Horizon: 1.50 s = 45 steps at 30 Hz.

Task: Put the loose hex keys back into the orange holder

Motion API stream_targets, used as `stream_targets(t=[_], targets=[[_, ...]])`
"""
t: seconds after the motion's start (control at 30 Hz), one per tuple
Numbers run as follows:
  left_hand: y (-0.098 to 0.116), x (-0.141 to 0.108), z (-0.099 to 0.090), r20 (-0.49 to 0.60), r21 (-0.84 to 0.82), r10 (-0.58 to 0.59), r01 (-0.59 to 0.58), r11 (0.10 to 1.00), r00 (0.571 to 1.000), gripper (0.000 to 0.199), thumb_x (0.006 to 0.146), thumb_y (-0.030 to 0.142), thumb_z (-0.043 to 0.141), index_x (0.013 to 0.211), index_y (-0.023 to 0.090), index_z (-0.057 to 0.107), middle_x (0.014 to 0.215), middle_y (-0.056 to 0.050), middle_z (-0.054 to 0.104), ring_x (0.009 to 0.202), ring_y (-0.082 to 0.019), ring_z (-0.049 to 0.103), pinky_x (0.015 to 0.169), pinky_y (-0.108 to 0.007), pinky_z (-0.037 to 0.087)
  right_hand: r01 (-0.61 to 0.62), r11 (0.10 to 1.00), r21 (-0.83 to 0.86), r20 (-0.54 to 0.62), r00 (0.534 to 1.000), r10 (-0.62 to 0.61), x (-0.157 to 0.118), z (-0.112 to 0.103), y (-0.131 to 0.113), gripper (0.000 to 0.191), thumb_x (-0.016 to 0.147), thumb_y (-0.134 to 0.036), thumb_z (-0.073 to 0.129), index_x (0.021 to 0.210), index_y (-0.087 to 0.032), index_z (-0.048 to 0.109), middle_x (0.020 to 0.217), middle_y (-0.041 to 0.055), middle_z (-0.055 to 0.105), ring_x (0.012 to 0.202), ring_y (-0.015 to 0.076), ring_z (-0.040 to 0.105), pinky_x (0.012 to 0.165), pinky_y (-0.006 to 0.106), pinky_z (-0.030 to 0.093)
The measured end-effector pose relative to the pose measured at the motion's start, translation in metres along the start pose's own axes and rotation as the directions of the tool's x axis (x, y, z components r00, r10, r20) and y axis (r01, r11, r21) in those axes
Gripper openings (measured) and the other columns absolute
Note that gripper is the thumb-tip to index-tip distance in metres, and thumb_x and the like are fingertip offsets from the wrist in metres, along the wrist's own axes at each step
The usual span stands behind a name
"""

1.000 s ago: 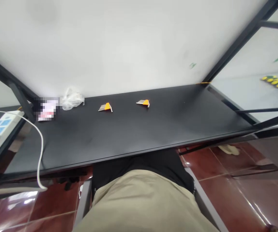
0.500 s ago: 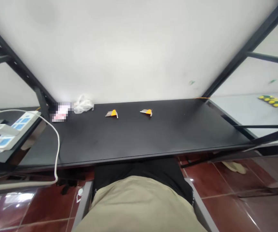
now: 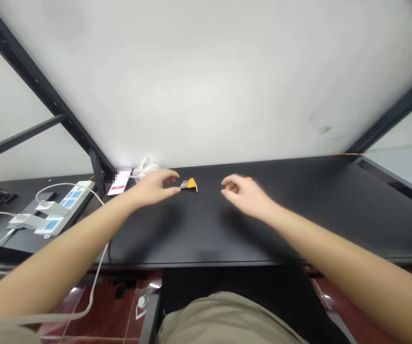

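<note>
A hex key set in an orange holder (image 3: 190, 183) lies on the black tabletop (image 3: 199, 229). Just left of it is my left hand (image 3: 156, 187), thumb and fingers apart, holding nothing. My right hand (image 3: 245, 193) hovers farther right with its fingers loosely curved and a gap to the thumb, nothing between them. Behind that hand, a second orange hex key holder (image 3: 249, 178) shows only its top edge; the rest is hidden.
At the back left sit a crumpled clear plastic bag (image 3: 146, 167) and a white card with a red mark (image 3: 119, 182). A white power strip (image 3: 66, 205) with plugs lies further left, its white cable (image 3: 96, 282) looping over the table edge. Black frame posts (image 3: 59, 105) flank the table.
Both my hands have come into view over the table, reaching toward the hex key sets. The camera view has shifted, and my right hand now covers most of the right-hand set.
</note>
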<state>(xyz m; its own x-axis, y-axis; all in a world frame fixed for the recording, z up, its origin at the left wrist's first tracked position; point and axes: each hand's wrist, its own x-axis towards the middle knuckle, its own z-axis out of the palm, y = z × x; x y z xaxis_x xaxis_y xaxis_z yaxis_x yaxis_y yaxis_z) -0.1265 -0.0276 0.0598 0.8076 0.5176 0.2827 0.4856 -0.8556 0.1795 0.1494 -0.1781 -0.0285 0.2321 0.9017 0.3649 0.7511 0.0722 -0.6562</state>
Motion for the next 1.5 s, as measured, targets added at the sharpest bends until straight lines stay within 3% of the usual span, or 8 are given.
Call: stream_targets(t=[0.13, 0.3, 0.5, 0.73, 0.97, 1.13, 1.3, 1.5], targets=[[-0.032, 0.067, 0.061, 0.153, 0.016, -0.032, 0.03, 0.999, 0.988, 0.082, 0.075, 0.049, 0.079, 0.145, 0.017, 0.051, 0.143, -0.016, 0.055, 0.128, -0.034, 0.053, 0.106, -0.045, 0.045, 0.106, 0.994, 0.026, 0.096, 0.99, -0.108, 0.054, 0.056, 0.004, 0.025, 0.088, -0.027, 0.068, 0.112, -0.02, 0.064, 0.109, 0.0073, 0.065, 0.095, 0.0188, 0.063, 0.088, 0.035, 0.051], [-0.055, 0.09, 0.101, 0.099, -0.151, 0.07, -0.054, 0.987, 0.993, 0.041, 0.08, 0.045, 0.074, 0.115, 0.024, 0.068, 0.116, -0.006, 0.066, 0.113, -0.026, 0.058, 0.099, -0.038, 0.044, 0.144, 0.988, -0.053, 0.098, 0.986, -0.138, 0.085, 0.09, 0.009, 0.014, 0.087, -0.028, 0.066, 0.095, -0.023, 0.055, 0.094, 0.0029, 0.063, 0.089, 0.0204, 0.058, 0.082, 0.035, 0.045], [-0.053, 0.083, 0.101, 0.122, -0.275, 0.13, -0.093, 0.957, 0.984, 0.023, 0.083, 0.037, 0.07, 0.102, 0.026, 0.066, 0.08, 0.002, 0.065, 0.079, -0.017, 0.06, 0.088, -0.034, 0.043, 0.136, 0.99, -0.035, 0.16, 0.979, -0.129, 0.085, 0.085, 0.012, 0.015, 0.087, -0.014, 0.058, 0.099, -0.024, 0.054, 0.093, 0.0029, 0.064, 0.088, 0.0212, 0.057, 0.08, 0.036, 0.041], [-0.054, 0.091, 0.103, 0.109, -0.293, 0.172, -0.134, 0.947, 0.979, 0.027, 0.081, 0.037, 0.073, 0.103, 0.024, 0.064, 0.079, 0.002, 0.063, 0.078, -0.016, 0.06, 0.084, -0.032, 0.043, -0.01, 0.994, 0.105, 0.154, 0.988, -0.006, 0.081, 0.076, 0.013, 0.016, 0.088, -0.015, 0.053, 0.1, -0.025, 0.054, 0.078, -0.002, 0.061, 0.07, 0.017, 0.054, 0.068, 0.031, 0.041], [-0.067, 0.088, 0.1, 0.104, -0.186, 0.186, -0.164, 0.969, 0.977, 0.029, 0.079, 0.04, 0.074, 0.101, 0.023, 0.065, 0.078, 0.002, 0.063, 0.078, -0.017, 0.06, 0.084, -0.033, 0.043, -0.04, 0.999, 0.024, 0.096, 0.995, 0.037, 0.087, 0.068, 0.024, 0.012, 0.081, -0.014, 0.055, 0.085, -0.024, 0.051, 0.063, -0.0055, 0.054, 0.059, 0.0143, 0.051, 0.06, 0.028, 0.037], [-0.071, 0.088, 0.104, 0.063, -0.201, 0.195, -0.179, 0.963, 0.979, 0.029, 0.082, 0.041, 0.072, 0.104, 0.023, 0.066, 0.081, 0.001, 0.064, 0.076, -0.016, 0.059, 0.082, -0.031, 0.045, -0.059, 0.978, -0.202, 0.135, 0.987, 0.087, 0.087, 0.054, 0.03, 0.012, 0.078, -0.016, 0.056, 0.079, -0.023, 0.047, 0.061, -0.0047, 0.055, 0.058, 0.015, 0.05, 0.056, 0.029, 0.031], [-0.074, 0.09, 0.108, -0.004, -0.192, 0.24, -0.236, 0.953, 0.971, 0.032, 0.083, 0.042, 0.071, 0.108, 0.022, 0.066, 0.082, 0.0, 0.064, 0.075, -0.016, 0.057, 0.079, -0.03, 0.046, 0.132, 0.938, -0.321, 0.159, 0.984, -0.084, 0.085, 0.056, 0.026, 0.01, 0.082, -0.022, 0.058, 0.081, -0.022, 0.048, 0.071, -0.0001, 0.058, 0.066, 0.0174, 0.052, 0.064, 0.032, 0.034], [-0.058, 0.086, 0.102, -0.017, -0.202, 0.316, -0.313, 0.928, 0.949, 0.031, 0.085, 0.04, 0.069, 0.109, 0.021, 0.065, 0.079, -0.001, 0.061, 0.074, -0.016, 0.056, 0.071, -0.028, 0.044, 0.33, 0.944, -0.03, 0.11, 0.939, -0.325, 0.083, 0.067, 0.021, 0.006, 0.092, -0.02, 0.055, 0.096, -0.022, 0.052, 0.092, 0.0034, 0.064, 0.083, 0.0192, 0.056, 0.079, 0.034, 0.041]])
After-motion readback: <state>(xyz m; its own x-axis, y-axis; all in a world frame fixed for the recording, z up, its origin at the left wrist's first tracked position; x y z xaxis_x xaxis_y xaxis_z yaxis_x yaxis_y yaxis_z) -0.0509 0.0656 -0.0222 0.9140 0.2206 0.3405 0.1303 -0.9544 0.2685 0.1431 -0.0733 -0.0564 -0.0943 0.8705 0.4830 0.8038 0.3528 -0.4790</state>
